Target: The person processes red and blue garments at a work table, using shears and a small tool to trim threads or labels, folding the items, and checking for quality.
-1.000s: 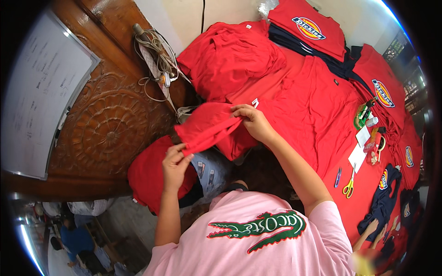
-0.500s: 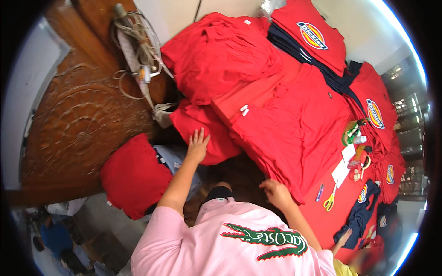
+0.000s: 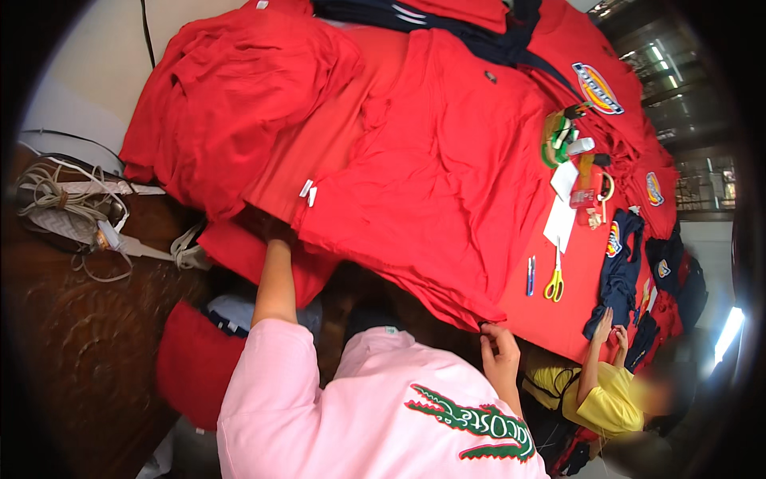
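Observation:
A red shirt (image 3: 447, 176) lies spread over the red-covered table, its near edge hanging over the side. My right hand (image 3: 501, 351) is at the near right corner of this shirt, fingers curled in a pinch at the hem. My left hand (image 3: 279, 231) reaches in below the table's near edge, beside a hanging red cloth (image 3: 239, 254). Shadow and fabric hide its fingers. Two small white labels (image 3: 308, 193) show at the shirt's left edge.
A crumpled red garment pile (image 3: 239, 104) covers the table's left. Yellow scissors (image 3: 554, 285), a blue pen (image 3: 531, 275), white paper (image 3: 558, 215) and a green tape holder (image 3: 556, 140) lie right. Nearby, a yellow-sleeved person (image 3: 602, 399) touches a navy garment (image 3: 618, 275). Bundled cables (image 3: 60, 199) sit left.
The view has shifted right and nearer the table. My left hand, spread on the hanging red cloth before, is now tucked under the edge. My right hand has come to the shirt's hem.

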`<state>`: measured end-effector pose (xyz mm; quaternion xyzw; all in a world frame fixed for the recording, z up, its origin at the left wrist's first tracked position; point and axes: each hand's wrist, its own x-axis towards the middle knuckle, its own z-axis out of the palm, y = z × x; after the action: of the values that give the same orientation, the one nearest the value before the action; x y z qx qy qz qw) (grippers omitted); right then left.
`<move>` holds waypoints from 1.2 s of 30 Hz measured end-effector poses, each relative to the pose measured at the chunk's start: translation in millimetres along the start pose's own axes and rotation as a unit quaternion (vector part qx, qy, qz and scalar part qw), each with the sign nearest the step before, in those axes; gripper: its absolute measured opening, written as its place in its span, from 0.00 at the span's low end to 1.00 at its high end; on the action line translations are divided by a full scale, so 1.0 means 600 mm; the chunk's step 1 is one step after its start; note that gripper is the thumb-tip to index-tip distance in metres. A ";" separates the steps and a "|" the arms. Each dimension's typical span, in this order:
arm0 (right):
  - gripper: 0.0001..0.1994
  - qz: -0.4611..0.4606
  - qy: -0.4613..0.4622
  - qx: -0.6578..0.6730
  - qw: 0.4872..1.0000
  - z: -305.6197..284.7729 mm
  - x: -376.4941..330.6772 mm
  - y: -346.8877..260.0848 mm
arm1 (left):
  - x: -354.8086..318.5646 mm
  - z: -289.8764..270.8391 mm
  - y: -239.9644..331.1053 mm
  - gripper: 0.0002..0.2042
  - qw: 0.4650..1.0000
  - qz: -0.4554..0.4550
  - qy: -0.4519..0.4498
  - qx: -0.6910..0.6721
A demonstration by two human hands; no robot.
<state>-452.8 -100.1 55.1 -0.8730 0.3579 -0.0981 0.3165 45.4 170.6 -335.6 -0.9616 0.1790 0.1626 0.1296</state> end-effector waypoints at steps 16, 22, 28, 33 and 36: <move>0.08 0.023 0.005 0.008 1.000 -0.021 0.161 -0.021 | -0.371 -0.505 0.013 0.13 0.817 0.307 -0.014 -0.488; 0.09 0.050 0.007 0.235 0.971 -0.058 0.305 -0.197 | -0.319 -0.568 0.198 0.26 0.774 0.538 -0.002 -0.335; 0.08 -0.040 0.056 0.060 0.996 -0.204 0.380 -0.200 | -0.161 -0.710 0.161 0.19 0.889 0.425 0.003 -0.171; 0.10 -0.206 0.432 -0.131 0.868 -0.364 0.483 -0.179 | -0.121 -1.019 0.125 0.18 0.764 0.375 0.374 -0.368; 0.12 -0.169 0.608 -0.064 0.773 -0.444 0.417 -0.278 | -0.161 -1.117 0.116 0.22 0.537 0.420 0.507 -0.527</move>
<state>-283.7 -309.8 353.0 -0.6957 0.3282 -0.6374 -0.0451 111.9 -69.0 297.8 -0.5918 0.4797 -0.2519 -0.5968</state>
